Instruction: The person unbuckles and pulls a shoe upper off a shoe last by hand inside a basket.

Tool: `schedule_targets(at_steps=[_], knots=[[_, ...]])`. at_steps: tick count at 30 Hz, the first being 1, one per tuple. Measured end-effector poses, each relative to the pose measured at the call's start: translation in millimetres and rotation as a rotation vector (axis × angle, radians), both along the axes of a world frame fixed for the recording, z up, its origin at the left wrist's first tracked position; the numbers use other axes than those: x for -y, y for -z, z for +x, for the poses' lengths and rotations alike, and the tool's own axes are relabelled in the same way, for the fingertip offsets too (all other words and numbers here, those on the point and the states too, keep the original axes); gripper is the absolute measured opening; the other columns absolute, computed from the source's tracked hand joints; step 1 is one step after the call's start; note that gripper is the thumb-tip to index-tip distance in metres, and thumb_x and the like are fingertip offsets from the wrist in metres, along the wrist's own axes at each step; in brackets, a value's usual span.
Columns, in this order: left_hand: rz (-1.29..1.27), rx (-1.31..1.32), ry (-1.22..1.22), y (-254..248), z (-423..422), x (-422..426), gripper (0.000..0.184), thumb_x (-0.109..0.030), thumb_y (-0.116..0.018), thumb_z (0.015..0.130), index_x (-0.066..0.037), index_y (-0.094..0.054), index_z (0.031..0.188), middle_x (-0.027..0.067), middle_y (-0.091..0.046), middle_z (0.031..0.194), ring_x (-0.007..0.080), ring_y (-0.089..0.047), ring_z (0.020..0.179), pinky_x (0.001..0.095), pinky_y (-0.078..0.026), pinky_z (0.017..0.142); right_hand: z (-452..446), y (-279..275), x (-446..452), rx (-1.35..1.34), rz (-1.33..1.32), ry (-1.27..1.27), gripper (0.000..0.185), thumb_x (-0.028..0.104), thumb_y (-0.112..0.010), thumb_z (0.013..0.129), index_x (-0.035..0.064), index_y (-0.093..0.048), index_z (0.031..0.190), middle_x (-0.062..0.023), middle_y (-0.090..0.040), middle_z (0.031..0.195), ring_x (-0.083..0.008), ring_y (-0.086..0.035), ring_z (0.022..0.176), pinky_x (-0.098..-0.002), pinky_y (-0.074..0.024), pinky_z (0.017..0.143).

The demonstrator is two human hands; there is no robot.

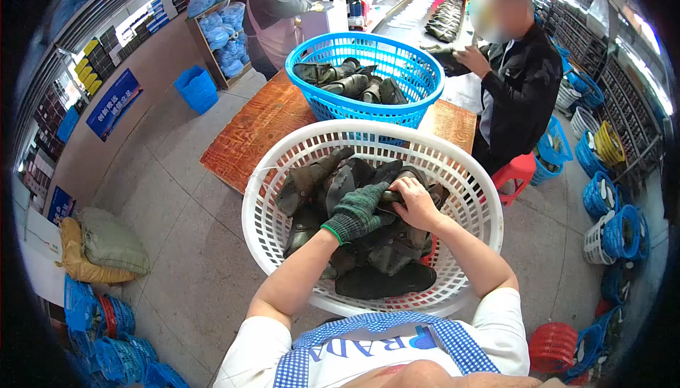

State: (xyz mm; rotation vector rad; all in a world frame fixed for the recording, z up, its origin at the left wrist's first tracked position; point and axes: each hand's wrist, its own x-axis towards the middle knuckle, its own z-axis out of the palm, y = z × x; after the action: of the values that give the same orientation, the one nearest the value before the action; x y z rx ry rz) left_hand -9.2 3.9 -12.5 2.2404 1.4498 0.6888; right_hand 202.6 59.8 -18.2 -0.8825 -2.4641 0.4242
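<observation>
A large white plastic basket [258, 228] stands right in front of me, piled with dark shoe uppers [382, 282] in black and olive. My left hand [360, 214] wears a dark green knitted glove. It reaches into the pile, its fingers closed around one dark shoe upper [389, 197]. Bare, my right hand [415, 204] pinches the same upper from the other side, thumb and fingers bent on its edge. Part of this upper is hidden under both hands. Other uppers lie around and beneath it, overlapping.
Beyond, a blue basket [368, 113] of similar uppers stands on a wooden table [248, 136]. A co-worker in black [520, 76] sits at the right, holding a dark piece, near a red stool [516, 175]. Another person [273, 23] stands at the back. Sacks [106, 243] lie at left.
</observation>
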Motion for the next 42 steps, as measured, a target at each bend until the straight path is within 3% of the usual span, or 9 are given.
schedule_targets(at_steps=[42], knots=[[0.019,-0.015,-0.002,-3,0,2,0.079,-0.047,-0.076,0.083,-0.002,-0.049,0.142,0.0214,-0.059,0.134,0.0381,-0.058,0.122,0.0462,-0.047,0.104,0,-1,1,-0.013,0.01,-0.005,0.039,0.008,-0.073,0.078,0.0045,-0.057,0.114,-0.0155,-0.058,0.113,-0.0373,-0.054,0.112,-0.0472,-0.0456,0.098]])
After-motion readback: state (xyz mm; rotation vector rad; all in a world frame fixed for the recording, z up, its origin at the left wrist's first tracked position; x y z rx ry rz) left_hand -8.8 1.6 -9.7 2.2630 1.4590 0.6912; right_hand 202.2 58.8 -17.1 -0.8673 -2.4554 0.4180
